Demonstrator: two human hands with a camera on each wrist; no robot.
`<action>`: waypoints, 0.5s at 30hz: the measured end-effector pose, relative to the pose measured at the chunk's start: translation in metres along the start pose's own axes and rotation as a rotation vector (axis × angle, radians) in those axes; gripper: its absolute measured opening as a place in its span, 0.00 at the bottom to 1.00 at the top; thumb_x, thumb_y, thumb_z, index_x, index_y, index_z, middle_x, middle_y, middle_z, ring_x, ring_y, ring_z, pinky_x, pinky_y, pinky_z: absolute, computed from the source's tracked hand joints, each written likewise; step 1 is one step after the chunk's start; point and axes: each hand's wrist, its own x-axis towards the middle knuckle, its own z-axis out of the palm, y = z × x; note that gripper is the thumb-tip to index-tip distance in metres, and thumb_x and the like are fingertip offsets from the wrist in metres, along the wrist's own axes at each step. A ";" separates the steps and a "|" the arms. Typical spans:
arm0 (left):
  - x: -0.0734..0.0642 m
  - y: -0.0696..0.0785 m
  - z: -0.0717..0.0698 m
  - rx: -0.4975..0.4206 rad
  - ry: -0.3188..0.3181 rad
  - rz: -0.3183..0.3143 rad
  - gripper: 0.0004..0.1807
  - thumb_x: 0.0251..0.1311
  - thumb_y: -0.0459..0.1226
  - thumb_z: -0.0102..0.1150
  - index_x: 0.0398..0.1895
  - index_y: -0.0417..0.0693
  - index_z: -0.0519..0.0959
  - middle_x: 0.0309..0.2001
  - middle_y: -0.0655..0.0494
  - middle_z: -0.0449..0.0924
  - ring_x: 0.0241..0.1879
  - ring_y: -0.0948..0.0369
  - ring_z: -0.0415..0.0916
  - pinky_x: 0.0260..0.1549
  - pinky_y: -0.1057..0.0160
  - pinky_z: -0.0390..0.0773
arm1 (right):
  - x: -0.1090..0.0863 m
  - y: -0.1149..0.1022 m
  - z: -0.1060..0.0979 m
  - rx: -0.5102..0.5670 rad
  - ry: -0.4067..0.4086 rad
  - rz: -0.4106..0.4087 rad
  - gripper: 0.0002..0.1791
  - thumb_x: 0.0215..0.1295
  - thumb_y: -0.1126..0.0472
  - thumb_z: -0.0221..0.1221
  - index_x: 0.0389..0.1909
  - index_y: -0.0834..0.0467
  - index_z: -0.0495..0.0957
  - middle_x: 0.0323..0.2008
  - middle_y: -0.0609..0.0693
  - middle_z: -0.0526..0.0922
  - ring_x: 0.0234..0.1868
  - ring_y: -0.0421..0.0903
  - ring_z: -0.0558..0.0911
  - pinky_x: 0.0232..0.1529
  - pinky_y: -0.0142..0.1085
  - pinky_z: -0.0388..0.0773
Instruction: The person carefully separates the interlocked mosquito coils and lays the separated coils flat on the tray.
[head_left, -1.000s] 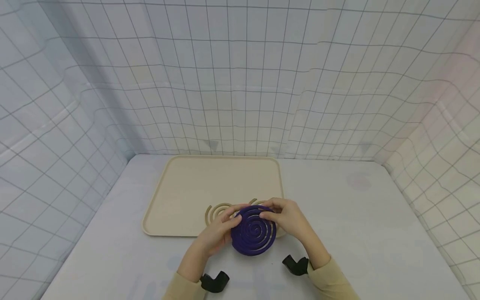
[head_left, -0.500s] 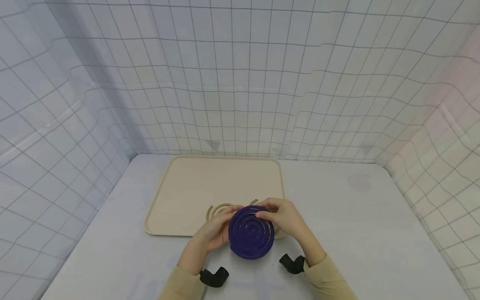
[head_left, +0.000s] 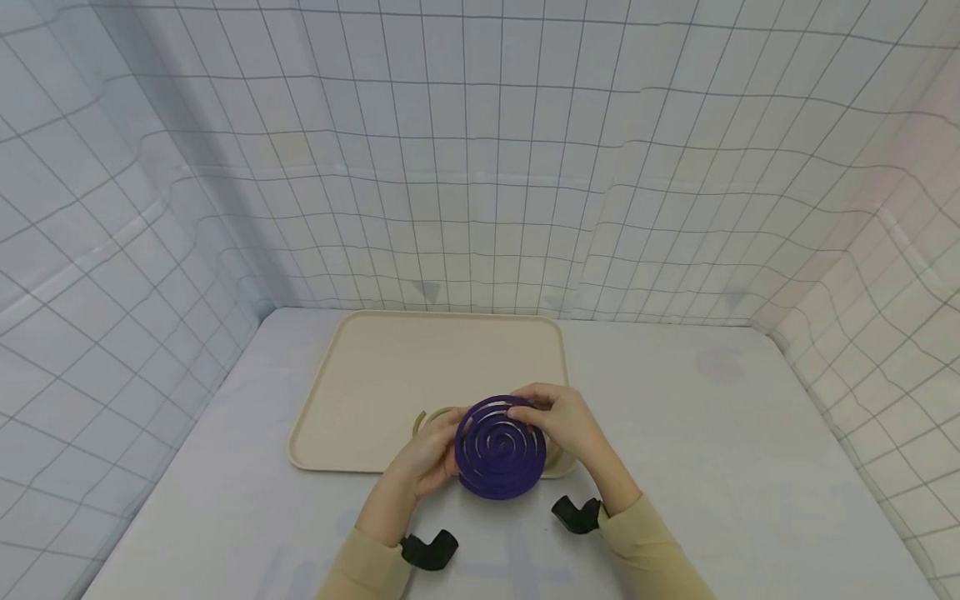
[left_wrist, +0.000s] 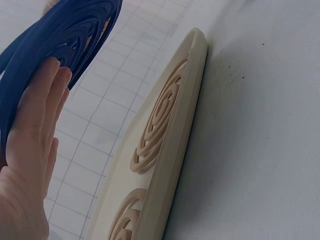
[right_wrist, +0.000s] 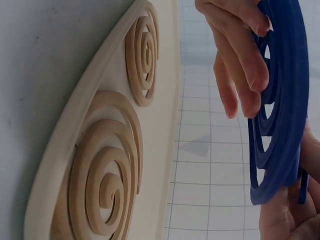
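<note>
Both hands hold a dark blue spiral mosquito coil (head_left: pixel 501 471), raised in front of the tray. My left hand (head_left: pixel 427 457) grips its left side; in the left wrist view the long fingers (left_wrist: pixel 42 107) lie along its far face, and the thumb is mostly hidden. With thumb and fingers, my right hand (head_left: pixel 566 421) pinches the upper right rim. Seen edge-on in the right wrist view, the coil (right_wrist: pixel 287 100) shows a strand standing apart near the right hand's fingers. Two tan coils lie flat behind: a nearer one (right_wrist: pixel 82 170) and a farther one (right_wrist: pixel 131 55).
A cream tray (head_left: pixel 420 358) with a low raised rim sits at the back left of the white table (head_left: pixel 697 467), the tan coils along its front edge. Grid-patterned sheets (head_left: pixel 480 167) enclose the back and sides. Black curved pieces (head_left: pixel 429 552) sit at both wrists.
The blue coil has tilted and shifted slightly left and up. My right hand has moved up and left with it. The left thumb, earlier on the coil's front, has slipped from its face.
</note>
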 end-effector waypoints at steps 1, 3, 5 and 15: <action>0.000 0.000 0.000 0.001 -0.008 0.002 0.12 0.77 0.37 0.40 0.55 0.41 0.68 0.35 0.63 0.83 0.31 0.72 0.81 0.29 0.74 0.81 | 0.000 0.000 0.000 0.004 -0.003 -0.006 0.14 0.60 0.56 0.68 0.44 0.58 0.86 0.39 0.53 0.89 0.36 0.38 0.84 0.37 0.29 0.80; 0.000 0.000 -0.001 0.001 -0.023 0.006 0.10 0.78 0.37 0.39 0.49 0.45 0.72 0.33 0.63 0.83 0.30 0.72 0.81 0.28 0.73 0.81 | 0.000 -0.001 0.000 -0.001 -0.003 -0.018 0.14 0.60 0.56 0.68 0.44 0.58 0.86 0.40 0.53 0.89 0.37 0.40 0.85 0.38 0.30 0.81; 0.000 0.000 -0.001 0.003 -0.024 0.007 0.11 0.78 0.37 0.38 0.46 0.47 0.73 0.32 0.64 0.83 0.29 0.72 0.81 0.27 0.73 0.81 | 0.000 -0.001 0.000 -0.012 0.000 -0.024 0.14 0.60 0.56 0.69 0.44 0.58 0.86 0.41 0.53 0.89 0.39 0.41 0.86 0.39 0.31 0.81; -0.005 0.000 0.001 0.000 -0.015 0.049 0.11 0.78 0.38 0.38 0.45 0.50 0.74 0.31 0.65 0.82 0.29 0.73 0.80 0.27 0.73 0.81 | -0.004 0.003 -0.004 -0.040 -0.029 0.020 0.16 0.60 0.56 0.68 0.45 0.60 0.83 0.39 0.53 0.88 0.41 0.45 0.86 0.43 0.35 0.83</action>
